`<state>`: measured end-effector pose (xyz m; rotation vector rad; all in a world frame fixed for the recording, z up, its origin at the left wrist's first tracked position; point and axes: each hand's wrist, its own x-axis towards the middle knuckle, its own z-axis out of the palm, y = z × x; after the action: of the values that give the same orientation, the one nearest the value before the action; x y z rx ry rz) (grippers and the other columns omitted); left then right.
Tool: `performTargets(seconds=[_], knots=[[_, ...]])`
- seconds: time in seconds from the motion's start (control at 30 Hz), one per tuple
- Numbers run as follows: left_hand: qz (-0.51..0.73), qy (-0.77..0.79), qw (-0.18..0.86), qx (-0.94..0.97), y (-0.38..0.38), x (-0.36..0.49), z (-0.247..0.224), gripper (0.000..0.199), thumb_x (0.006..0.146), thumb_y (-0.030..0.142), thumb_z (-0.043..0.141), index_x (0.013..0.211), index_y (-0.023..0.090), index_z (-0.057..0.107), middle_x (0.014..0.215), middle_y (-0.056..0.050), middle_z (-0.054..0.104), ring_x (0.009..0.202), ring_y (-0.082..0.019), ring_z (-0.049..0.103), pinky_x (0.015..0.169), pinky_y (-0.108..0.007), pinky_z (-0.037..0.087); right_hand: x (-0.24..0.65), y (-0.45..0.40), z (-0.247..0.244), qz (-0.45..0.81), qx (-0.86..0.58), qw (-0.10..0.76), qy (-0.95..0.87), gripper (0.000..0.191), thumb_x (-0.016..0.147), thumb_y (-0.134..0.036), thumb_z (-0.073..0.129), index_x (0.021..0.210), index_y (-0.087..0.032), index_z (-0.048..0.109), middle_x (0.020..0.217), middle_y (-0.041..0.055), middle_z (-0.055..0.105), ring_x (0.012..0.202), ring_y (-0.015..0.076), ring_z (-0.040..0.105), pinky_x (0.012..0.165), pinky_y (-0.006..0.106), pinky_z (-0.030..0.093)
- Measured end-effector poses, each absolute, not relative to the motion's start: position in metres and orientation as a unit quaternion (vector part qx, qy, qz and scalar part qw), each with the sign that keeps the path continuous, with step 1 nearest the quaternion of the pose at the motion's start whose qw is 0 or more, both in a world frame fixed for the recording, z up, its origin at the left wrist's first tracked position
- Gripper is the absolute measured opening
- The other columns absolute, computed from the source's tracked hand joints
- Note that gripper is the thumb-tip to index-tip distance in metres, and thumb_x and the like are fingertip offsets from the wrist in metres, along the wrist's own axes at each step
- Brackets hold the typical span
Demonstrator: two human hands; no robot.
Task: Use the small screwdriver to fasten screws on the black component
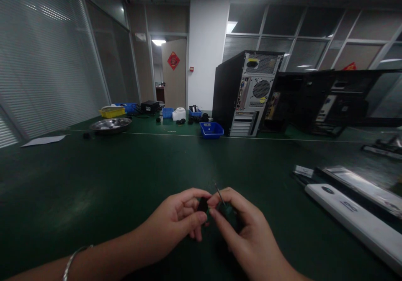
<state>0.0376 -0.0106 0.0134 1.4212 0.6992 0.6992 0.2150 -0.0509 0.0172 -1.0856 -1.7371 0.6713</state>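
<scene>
- Two bare hands meet low over a green tabletop (141, 168), well apart from the black computer tower (226, 92) standing behind them.
- The left hand (182, 214), its wrist wearing a silver bracelet (71, 261), grasps a small black piece (203, 204) by the fingertips, thumb in front and the other fingers curled behind.
- The right hand (251, 220) holds a thin-shafted tool (228, 213), its dark green body tucked against the palm and its metal shaft slanting up past the forefinger. Thumb and forefinger close together at the right edge of the piece.
- The picture is dim and soft here, so whether those right fingertips pinch the piece itself or something finer beside it cannot be told.
- A slip looks the likeliest mishap: the piece rests on a few fingertips, and an uneven pull between the hands could spring it loose. Dark against a dark surface, it would be hard to find.
- The tool carries its own risk. With the palm occupied, the right fingers have less freedom, and a careless wrist turn could swing the exposed shaft into a finger.
- A blue tray (211, 135) sits beside the tower, too far off to catch a dropped part.
</scene>
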Motion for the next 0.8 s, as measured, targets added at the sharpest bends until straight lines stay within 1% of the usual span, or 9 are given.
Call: performTargets(seconds=[0.13,0.3,0.43,0.47,0.53,0.6,0.63,0.7,0.8], knots=[[0.301,0.298,0.663,0.617,-0.015,0.038,0.016,0.042,0.077,0.011,0.070,0.117,0.019,0.060,0.087,0.000,0.062,0.071,-0.013,0.057,0.069,-0.028,0.049,0.216,-0.051,0.017,0.267,-0.437,0.470,-0.719,0.015,0.087,-0.008,0.056,0.088,-0.022,0.062,0.085,0.0001,0.065,0.081,0.0167,0.063,0.072,0.024,0.048],[0.308,0.282,0.657,0.628,-0.017,0.038,0.016,0.034,0.085,0.016,0.064,0.118,0.020,0.062,0.090,-0.001,0.061,0.068,-0.012,0.055,0.067,-0.027,0.047,0.214,-0.049,0.018,0.273,-0.435,0.469,-0.719,0.016,0.085,-0.006,0.058,0.087,-0.022,0.062,0.085,0.0000,0.065,0.082,0.0168,0.064,0.073,0.024,0.048],[0.359,0.312,0.640,0.604,-0.011,0.036,0.013,0.044,0.085,0.019,0.063,0.128,0.018,0.053,0.090,-0.004,0.066,0.074,-0.017,0.061,0.072,-0.032,0.048,0.213,-0.049,0.017,0.270,-0.446,0.484,-0.703,0.013,0.087,-0.011,0.058,0.092,-0.022,0.063,0.089,0.0014,0.065,0.086,0.0183,0.064,0.078,0.027,0.049],[0.390,0.333,0.631,0.582,-0.009,0.036,0.013,0.043,0.085,0.020,0.063,0.127,0.016,0.054,0.090,-0.005,0.067,0.076,-0.018,0.062,0.074,-0.033,0.048,0.214,-0.049,0.017,0.271,-0.455,0.485,-0.696,0.012,0.089,-0.013,0.057,0.093,-0.022,0.063,0.089,0.0016,0.065,0.082,0.0179,0.064,0.076,0.027,0.050],[0.458,0.381,0.607,0.526,-0.003,0.034,0.013,0.032,0.085,0.020,0.062,0.116,0.012,0.060,0.090,-0.008,0.069,0.082,-0.021,0.063,0.079,-0.035,0.047,0.214,-0.049,0.016,0.283,-0.476,0.479,-0.681,0.010,0.091,-0.017,0.055,0.096,-0.022,0.063,0.089,0.0018,0.063,0.066,0.0149,0.061,0.063,0.026,0.052],[0.502,0.413,0.590,0.480,0.002,0.032,0.014,0.021,0.086,0.020,0.059,0.104,0.011,0.064,0.091,-0.009,0.069,0.085,-0.022,0.062,0.082,-0.035,0.047,0.215,-0.048,0.014,0.305,-0.490,0.466,-0.671,0.011,0.092,-0.021,0.054,0.096,-0.021,0.063,0.088,0.0019,0.061,0.052,0.0115,0.054,0.046,0.023,0.048],[0.513,0.421,0.585,0.467,0.003,0.031,0.014,0.019,0.086,0.019,0.058,0.102,0.011,0.065,0.091,-0.009,0.069,0.086,-0.022,0.062,0.083,-0.035,0.047,0.215,-0.048,0.014,0.314,-0.493,0.462,-0.667,0.011,0.092,-0.022,0.054,0.096,-0.021,0.064,0.088,0.0021,0.060,0.049,0.0106,0.052,0.041,0.021,0.045],[0.515,0.425,0.584,0.462,0.004,0.031,0.015,0.017,0.086,0.019,0.058,0.100,0.012,0.065,0.091,-0.009,0.068,0.087,-0.022,0.062,0.084,-0.036,0.047,0.215,-0.047,0.013,0.327,-0.496,0.459,-0.661,0.011,0.091,-0.023,0.054,0.095,-0.020,0.064,0.087,0.0025,0.060,0.048,0.0103,0.050,0.036,0.019,0.042],[0.510,0.428,0.585,0.463,0.002,0.030,0.016,0.017,0.086,0.019,0.059,0.099,0.011,0.066,0.089,-0.009,0.069,0.087,-0.023,0.063,0.083,-0.036,0.047,0.215,-0.046,0.014,0.341,-0.497,0.462,-0.650,0.010,0.090,-0.024,0.056,0.093,-0.020,0.065,0.084,0.0023,0.059,0.047,0.0097,0.048,0.035,0.018,0.041]])
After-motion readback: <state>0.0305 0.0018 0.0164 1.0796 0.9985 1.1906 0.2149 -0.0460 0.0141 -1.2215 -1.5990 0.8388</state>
